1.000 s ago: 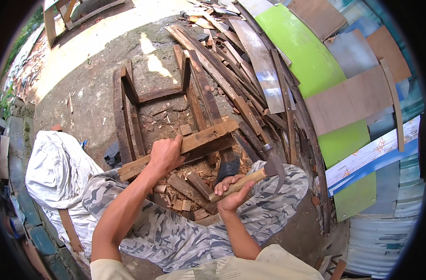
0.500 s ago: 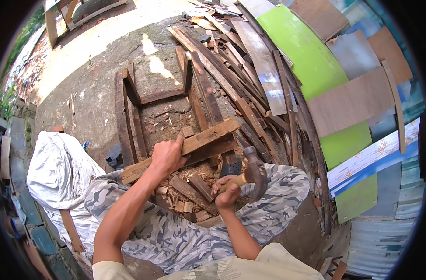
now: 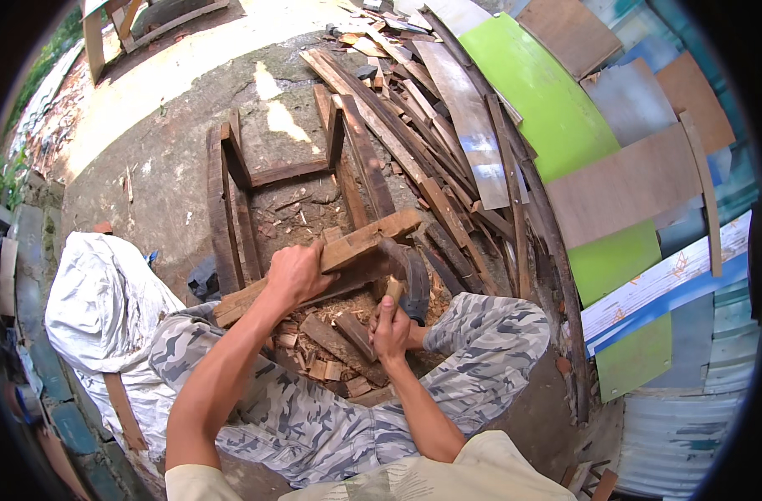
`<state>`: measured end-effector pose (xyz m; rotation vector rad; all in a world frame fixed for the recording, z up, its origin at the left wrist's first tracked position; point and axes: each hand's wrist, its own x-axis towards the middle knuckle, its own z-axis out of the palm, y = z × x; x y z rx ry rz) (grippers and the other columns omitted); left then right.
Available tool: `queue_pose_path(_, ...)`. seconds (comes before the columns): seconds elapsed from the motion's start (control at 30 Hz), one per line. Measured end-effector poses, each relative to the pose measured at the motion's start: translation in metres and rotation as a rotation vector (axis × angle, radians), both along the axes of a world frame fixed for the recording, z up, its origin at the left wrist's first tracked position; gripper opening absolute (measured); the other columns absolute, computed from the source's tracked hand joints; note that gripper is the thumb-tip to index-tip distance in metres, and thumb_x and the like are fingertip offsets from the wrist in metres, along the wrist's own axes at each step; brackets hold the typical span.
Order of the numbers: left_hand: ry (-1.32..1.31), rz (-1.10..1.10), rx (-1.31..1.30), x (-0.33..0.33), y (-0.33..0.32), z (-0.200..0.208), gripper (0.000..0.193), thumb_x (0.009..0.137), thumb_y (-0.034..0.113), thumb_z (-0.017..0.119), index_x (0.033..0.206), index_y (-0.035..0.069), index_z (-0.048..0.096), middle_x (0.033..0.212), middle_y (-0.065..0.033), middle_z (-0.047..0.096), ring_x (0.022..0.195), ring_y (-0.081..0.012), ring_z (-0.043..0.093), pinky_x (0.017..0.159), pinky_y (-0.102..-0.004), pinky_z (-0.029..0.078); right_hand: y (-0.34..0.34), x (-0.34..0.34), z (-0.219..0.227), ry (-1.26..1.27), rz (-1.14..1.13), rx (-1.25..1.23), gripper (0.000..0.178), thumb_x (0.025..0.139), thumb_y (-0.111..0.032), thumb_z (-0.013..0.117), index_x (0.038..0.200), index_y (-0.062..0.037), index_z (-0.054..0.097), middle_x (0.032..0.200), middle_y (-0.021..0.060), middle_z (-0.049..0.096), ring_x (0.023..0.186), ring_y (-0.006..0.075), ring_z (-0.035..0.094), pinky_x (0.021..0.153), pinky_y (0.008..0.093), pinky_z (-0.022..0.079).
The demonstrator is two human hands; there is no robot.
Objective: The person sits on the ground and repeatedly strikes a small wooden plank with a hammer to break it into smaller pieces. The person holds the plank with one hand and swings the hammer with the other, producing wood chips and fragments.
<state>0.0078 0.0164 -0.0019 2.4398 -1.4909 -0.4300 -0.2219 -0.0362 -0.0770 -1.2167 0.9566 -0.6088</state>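
My left hand is closed around a thick wooden beam, which lies slantwise across the space between my knees. In my right hand I grip a claw hammer by its wooden handle. Its dark head is up against the right part of the beam, and blur hides exactly where it touches. Just beyond the beam stands a wooden frame with upright legs and a crossbar. Below the beam, between my legs, are wood offcuts and chips.
To the right a long heap of wooden strips runs away from me. Past it lean green sheets, brown boards and corrugated metal. A white cloth bundle sits at my left, beside a block wall.
My right hand has swung the hammer up and left, bringing its head from above my right knee to the beam. The beam has shifted slightly; my left hand keeps its hold.
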Motion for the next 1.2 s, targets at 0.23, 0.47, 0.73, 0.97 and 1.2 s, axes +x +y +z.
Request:
queue_pose_path(0.23,-0.023,0.008,0.006,-0.008,0.002,-0.012,0.050,0.080,0.038,0.082,0.104,-0.001,0.063,0.071,-0.0194,0.070,0.065,-0.0354,0.071,0.063,-0.0458,0.058,0.013,-0.003,0.022,-0.403,-0.088,-0.416,0.059,0.104,-0.063,0.045,0.087,-0.0067,0.046,0.063,0.0022,0.045,0.049,0.0117,0.045,0.043,0.0283,0.041)
queue_pose_path(0.47,-0.073,-0.001,0.002,-0.013,0.010,-0.012,0.051,0.079,0.039,0.083,0.104,0.000,0.063,0.070,-0.0179,0.070,0.064,-0.0335,0.071,0.061,-0.0444,0.058,0.005,-0.003,0.023,-0.101,-0.056,0.092,0.062,0.104,-0.066,0.040,0.090,-0.0059,0.046,0.062,0.0047,0.045,0.046,0.0151,0.046,0.043,0.0289,0.041)
queue_pose_path(0.73,-0.061,-0.007,-0.008,-0.018,0.006,-0.016,0.054,0.080,0.044,0.082,0.105,0.000,0.064,0.072,-0.0179,0.071,0.064,-0.0337,0.071,0.061,-0.0450,0.058,-0.011,0.002,0.005,-0.012,0.009,0.112,0.060,0.105,-0.063,0.041,0.085,-0.0065,0.045,0.060,0.0041,0.044,0.045,0.0139,0.045,0.042,0.0293,0.042)
queue_pose_path(0.97,0.025,0.061,0.046,-0.008,0.002,0.004,0.067,0.076,0.066,0.078,0.096,0.004,0.066,0.080,-0.0193,0.072,0.077,-0.0383,0.072,0.070,-0.0479,0.057,-0.019,-0.026,0.055,-0.109,-0.073,0.042,0.053,0.108,-0.053,0.045,0.083,-0.0063,0.048,0.062,0.0012,0.045,0.047,0.0109,0.048,0.042,0.0255,0.041)
queue_pose_path(1.2,0.014,-0.010,-0.063,0.012,0.005,0.010,0.075,0.079,0.071,0.073,0.099,-0.001,0.068,0.089,-0.0196,0.069,0.088,-0.0377,0.071,0.075,-0.0460,0.058,-0.018,-0.065,0.069,0.020,-0.016,-0.073,0.057,0.108,-0.055,0.042,0.089,-0.0026,0.051,0.063,0.0041,0.047,0.046,0.0121,0.048,0.041,0.0262,0.042)
